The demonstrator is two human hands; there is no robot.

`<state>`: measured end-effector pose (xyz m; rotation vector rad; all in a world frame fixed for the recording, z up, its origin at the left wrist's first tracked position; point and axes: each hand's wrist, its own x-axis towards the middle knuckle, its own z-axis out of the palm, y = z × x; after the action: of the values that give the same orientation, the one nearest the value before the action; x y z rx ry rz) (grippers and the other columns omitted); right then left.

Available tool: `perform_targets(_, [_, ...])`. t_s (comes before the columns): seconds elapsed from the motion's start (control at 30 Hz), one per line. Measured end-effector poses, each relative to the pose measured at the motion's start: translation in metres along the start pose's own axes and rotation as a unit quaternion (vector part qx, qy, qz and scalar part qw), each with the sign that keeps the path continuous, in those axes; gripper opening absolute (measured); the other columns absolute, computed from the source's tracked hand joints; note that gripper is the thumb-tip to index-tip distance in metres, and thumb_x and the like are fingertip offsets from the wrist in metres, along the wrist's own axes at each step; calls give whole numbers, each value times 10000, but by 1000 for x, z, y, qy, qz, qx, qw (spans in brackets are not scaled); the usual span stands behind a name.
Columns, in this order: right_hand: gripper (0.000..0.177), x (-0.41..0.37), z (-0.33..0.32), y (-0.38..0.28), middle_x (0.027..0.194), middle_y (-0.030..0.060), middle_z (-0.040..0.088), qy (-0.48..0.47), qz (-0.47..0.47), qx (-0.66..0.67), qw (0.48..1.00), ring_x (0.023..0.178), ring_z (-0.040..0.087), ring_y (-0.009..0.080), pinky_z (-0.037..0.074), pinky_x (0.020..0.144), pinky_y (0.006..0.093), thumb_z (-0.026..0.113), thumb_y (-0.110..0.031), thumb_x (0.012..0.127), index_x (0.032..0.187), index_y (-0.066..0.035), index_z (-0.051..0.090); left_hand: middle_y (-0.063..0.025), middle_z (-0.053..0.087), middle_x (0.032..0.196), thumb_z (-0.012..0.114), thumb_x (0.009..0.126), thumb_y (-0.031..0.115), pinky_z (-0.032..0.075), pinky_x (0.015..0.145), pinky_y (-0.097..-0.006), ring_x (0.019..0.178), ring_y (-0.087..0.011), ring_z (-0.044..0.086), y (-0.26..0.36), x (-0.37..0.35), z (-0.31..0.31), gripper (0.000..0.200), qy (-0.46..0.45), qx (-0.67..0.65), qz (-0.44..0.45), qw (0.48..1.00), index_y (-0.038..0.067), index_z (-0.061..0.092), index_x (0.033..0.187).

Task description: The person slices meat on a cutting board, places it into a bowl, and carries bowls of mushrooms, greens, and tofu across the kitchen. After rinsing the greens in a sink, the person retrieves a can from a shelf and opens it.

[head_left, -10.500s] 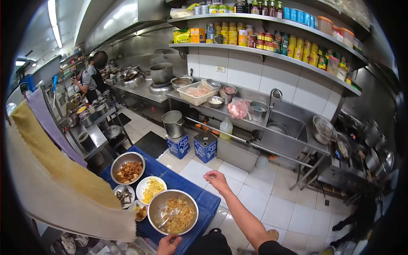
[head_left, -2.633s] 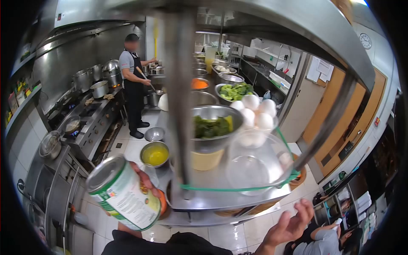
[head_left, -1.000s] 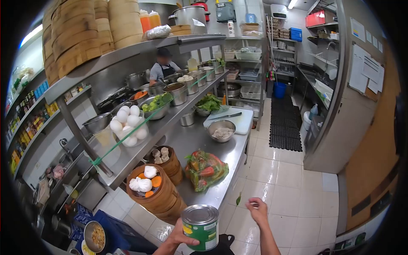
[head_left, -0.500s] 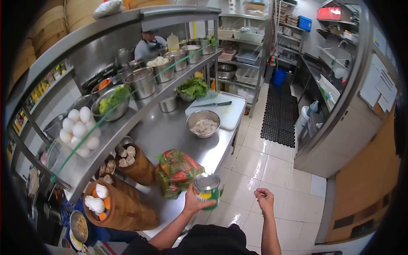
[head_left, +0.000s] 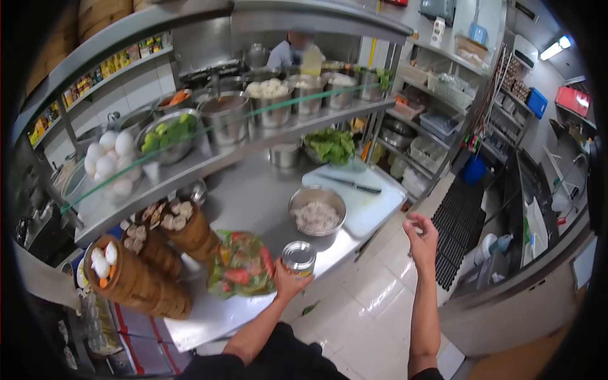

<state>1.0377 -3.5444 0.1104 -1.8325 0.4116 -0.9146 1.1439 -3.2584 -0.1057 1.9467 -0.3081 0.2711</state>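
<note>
My left hand (head_left: 291,282) is wrapped around a metal can (head_left: 299,256) with a silver top, at the front edge of the steel counter. Whether the can touches the counter is hard to tell. Just left of it lies a clear plastic bag of red and green vegetables (head_left: 240,266). My right hand (head_left: 423,239) is raised over the floor, right of the counter, with its fingers curled in and the thumb close to them. Anything between those fingers is too small to make out. A steel bowl of pale minced filling (head_left: 316,214) stands beyond the can.
A knife (head_left: 349,183) rests on a white cutting board (head_left: 380,206). Bamboo steamers (head_left: 142,282) with dumplings stand at left. Above the counter runs a shelf (head_left: 190,161) with eggs, broccoli and steel pots. Another person (head_left: 288,54) is behind it. A black mat (head_left: 453,234) covers some floor.
The view has swung to the right. My left hand with the can now appears nearer the counter edge beside the bag, and my right hand appears higher and farther forward.
</note>
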Motion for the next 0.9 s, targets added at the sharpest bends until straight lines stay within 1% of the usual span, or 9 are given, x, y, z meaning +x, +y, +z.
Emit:
perform_targets(0.07, [281,68,16,-21,1029,40,605,-1,-95,-31,995,909,567,140,478,697,264,725,-135,799,1051,-44,639,-185,510,1159,907,495,376,448,928,-420,1077,-346,543,-6,5,11,1056,18,61,14,998,-33,335,1284])
perform_targets(0.2, [302,189,62,-115,1074,66,605,49,-302,-47,951,997,582,215,479,807,336,711,-186,789,1047,-60,617,-198,504,1154,920,500,335,436,923,-438,1080,-359,533,-21,16,31,1027,31,-39,-47,998,-10,301,1244])
perform_targets(0.3, [270,277,85,-189,1021,120,637,125,-463,-137,866,1017,581,299,444,907,398,698,-197,777,1004,-60,644,-221,509,1162,929,501,293,435,925,-442,1096,-351,531,-18,22,37,1015,21,-57,-60,996,-13,299,1236])
perform_targets(0.43, [269,396,115,-257,986,141,677,120,-489,-204,840,992,620,324,465,908,403,667,-277,769,951,-81,704,-214,510,1168,929,508,284,436,944,-419,1116,-333,529,-2,26,30,1008,6,-74,-81,994,-28,313,1243])
perform_targets(0.5, [293,426,131,-286,1003,162,687,71,-406,-247,877,988,639,320,486,902,394,614,-274,752,957,-94,721,-213,509,1171,929,508,280,437,947,-415,1116,-333,530,-1,26,30,1009,4,-74,-87,993,-36,318,1246])
perform_targets(0.67, [405,517,171,-321,1064,169,681,-48,-352,-414,838,1014,641,312,482,916,349,621,-367,771,1025,-64,713,-229,495,1215,925,513,267,431,967,-405,1149,-337,522,0,20,27,1052,15,-30,-88,996,-65,302,1292])
perform_targets(0.73, [447,523,189,-324,1062,180,679,-62,-359,-448,817,973,654,318,520,845,400,634,-386,766,1049,-46,695,-244,469,1277,919,521,253,418,993,-395,1187,-340,504,17,16,23,1118,35,2,-138,990,-85,245,1346])
perform_targets(0.8, [473,515,196,-328,1029,176,680,-137,-218,-487,834,896,665,314,547,724,451,644,-387,762,1066,-25,671,-256,453,1299,916,525,248,409,1010,-391,1204,-342,493,21,10,23,1158,43,10,-141,989,-94,203,1371])
perform_targets(0.9, [473,537,197,-327,994,160,680,-164,-247,-476,828,834,665,297,553,640,461,623,-378,781,1068,-3,652,-271,423,1333,913,530,232,397,1035,-384,1229,-341,478,15,0,31,1224,55,20,-158,986,-104,130,1410])
